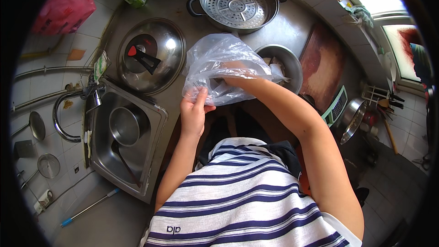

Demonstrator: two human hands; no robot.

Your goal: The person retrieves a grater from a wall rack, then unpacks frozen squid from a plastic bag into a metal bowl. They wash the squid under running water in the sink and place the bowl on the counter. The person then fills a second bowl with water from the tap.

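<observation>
A clear plastic bag is spread in front of my body, above the counter's front edge. My left hand grips the bag's near left side between thumb and fingers. My right hand reaches inside the bag through its opening and shows only dimly through the plastic. Its fingers are hidden, so what they hold does not show. Just right of the bag is a metal bowl with pale pieces of food in it, partly covered by the bag.
A steamer pot stands at the back, with a large lid to its left. The sink holds a metal pot and a dark long-handled utensil. At right lie a reddish cutting board and a green-framed grater.
</observation>
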